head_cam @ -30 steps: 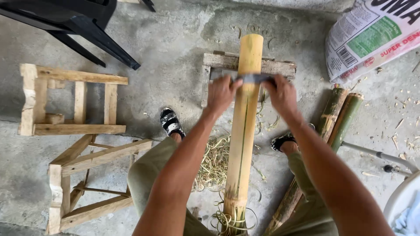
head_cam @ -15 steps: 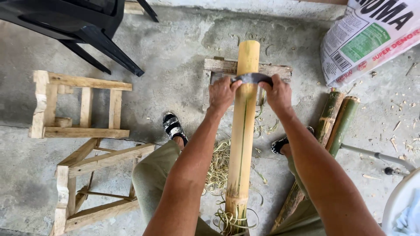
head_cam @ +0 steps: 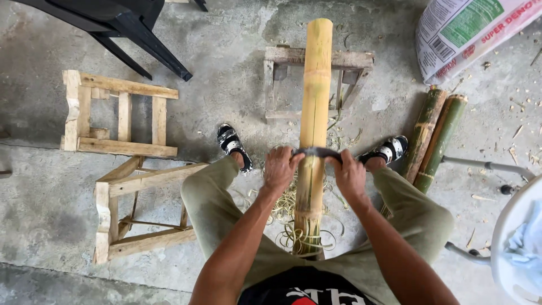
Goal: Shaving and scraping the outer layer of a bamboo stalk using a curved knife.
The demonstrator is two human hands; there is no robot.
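a yellow bamboo pole (head_cam: 314, 113) runs straight away from the person, its far end resting on a small wooden frame (head_cam: 355, 59) and its near end low between the knees. across the pole, about halfway along, lies a dark curved blade (head_cam: 317, 152). the left hand (head_cam: 279, 168) is closed around the blade's left end and the right hand (head_cam: 349, 175) is closed around its right end, both fists tight, one on each side of the pole and touching it. the blade sits flat against the top of the pole between the two hands.

pale shavings (head_cam: 282, 209) curl in a heap on the concrete floor (head_cam: 226, 85) around the pole's near end, and thin strips hang from the pole there. a sandal (head_cam: 232, 144) shows left of the pole and another sandal (head_cam: 389, 150) right of it.

two green bamboo pieces (head_cam: 435, 135) lie side by side just right of the right foot, slanting toward a printed sack (head_cam: 468, 28) in the top right corner. two wooden stools (head_cam: 121, 169) lie tipped on their sides at left, one above the other. a black chair (head_cam: 124, 22) stands at top left. a white tub (head_cam: 516, 243) with blue cloth inside shows at the right edge.
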